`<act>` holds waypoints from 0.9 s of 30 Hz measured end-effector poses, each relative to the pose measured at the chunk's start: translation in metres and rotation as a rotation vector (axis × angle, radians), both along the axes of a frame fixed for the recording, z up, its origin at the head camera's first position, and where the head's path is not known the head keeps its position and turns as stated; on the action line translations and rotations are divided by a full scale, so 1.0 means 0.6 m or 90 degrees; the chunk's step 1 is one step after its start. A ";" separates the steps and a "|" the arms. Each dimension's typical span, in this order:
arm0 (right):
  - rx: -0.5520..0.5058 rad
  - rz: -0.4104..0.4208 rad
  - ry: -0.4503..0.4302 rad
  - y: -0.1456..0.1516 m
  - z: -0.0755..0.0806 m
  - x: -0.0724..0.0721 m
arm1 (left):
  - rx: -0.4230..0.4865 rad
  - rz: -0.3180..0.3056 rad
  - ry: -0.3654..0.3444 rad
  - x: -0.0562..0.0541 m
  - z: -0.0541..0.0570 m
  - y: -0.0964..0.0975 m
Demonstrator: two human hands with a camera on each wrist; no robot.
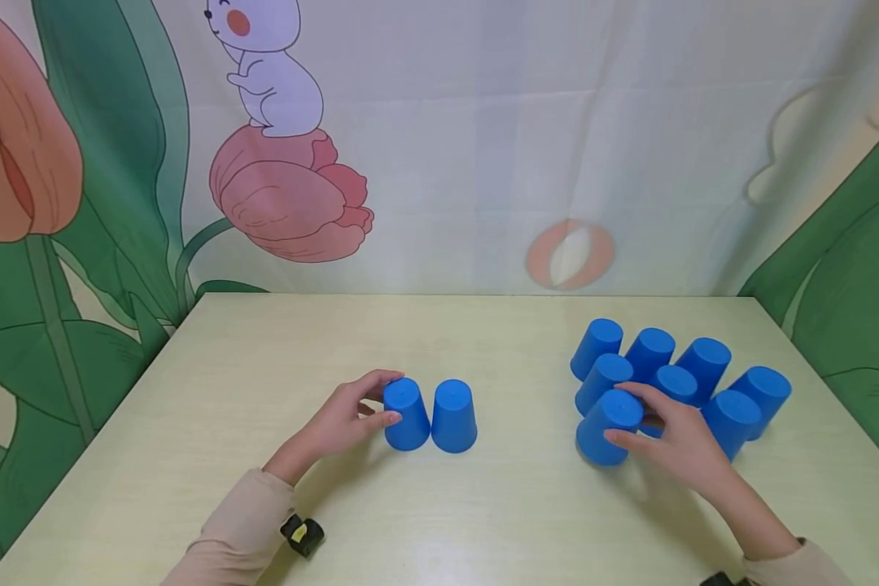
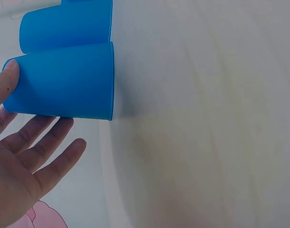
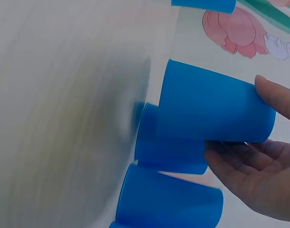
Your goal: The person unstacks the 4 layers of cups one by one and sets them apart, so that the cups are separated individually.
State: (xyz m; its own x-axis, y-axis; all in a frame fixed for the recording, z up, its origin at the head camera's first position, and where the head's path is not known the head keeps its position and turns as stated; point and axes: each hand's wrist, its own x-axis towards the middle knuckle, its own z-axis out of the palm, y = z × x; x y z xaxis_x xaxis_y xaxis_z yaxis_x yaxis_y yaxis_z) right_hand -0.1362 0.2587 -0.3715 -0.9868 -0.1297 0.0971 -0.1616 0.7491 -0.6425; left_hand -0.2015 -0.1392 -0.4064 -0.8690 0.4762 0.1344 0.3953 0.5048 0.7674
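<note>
Two blue cups stand upside down side by side near the middle of the table. My left hand [image 1: 347,415] holds the left cup [image 1: 407,415] near its top, thumb in front and fingers behind. In the left wrist view, the thumb lies on the held cup [image 2: 64,83] near its base, with the little finger spread away. The neighbouring cup [image 1: 454,417] is right beside it. On the right, my right hand [image 1: 677,435] grips another upside-down cup [image 1: 606,431] between thumb and fingers. That cup [image 3: 211,104] overlaps other cups in the right wrist view.
Several more upside-down blue cups [image 1: 705,366] stand in a loose group behind and right of my right hand. The pale table [image 1: 513,513] ends at a printed curtain [image 1: 439,163]. A black device [image 1: 303,535] sits at the left sleeve.
</note>
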 end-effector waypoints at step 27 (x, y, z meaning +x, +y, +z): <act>-0.024 0.011 0.092 -0.006 0.028 -0.006 | 0.005 -0.002 0.001 0.001 0.000 -0.001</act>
